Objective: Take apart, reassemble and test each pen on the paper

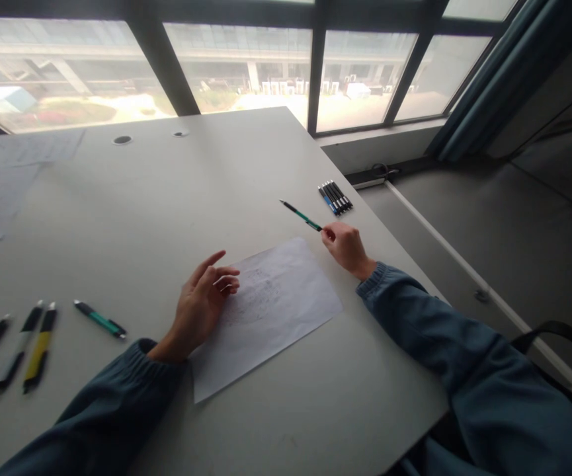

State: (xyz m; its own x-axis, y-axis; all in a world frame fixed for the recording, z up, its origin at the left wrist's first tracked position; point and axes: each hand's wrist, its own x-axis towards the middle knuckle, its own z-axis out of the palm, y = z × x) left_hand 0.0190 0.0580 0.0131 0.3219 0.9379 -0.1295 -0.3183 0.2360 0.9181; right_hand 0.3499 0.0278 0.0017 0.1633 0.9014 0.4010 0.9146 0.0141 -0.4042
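A white sheet of paper (270, 311) with a faint pencil drawing lies on the grey table (166, 192) in front of me. My left hand (201, 301) rests at the sheet's left edge, fingers loosely spread and slightly curled, holding nothing. My right hand (346, 246) is just past the sheet's upper right corner, pinching the end of a green and black pencil (300, 215) that points up and to the left, above the table.
Several dark pens (335, 197) lie together near the table's right edge. At the left lie a green pen (100, 319), a yellow pen (40, 347) and two black and grey ones (15, 357). Papers (2, 178) sit far left. A chair arm (558, 330) is at right.
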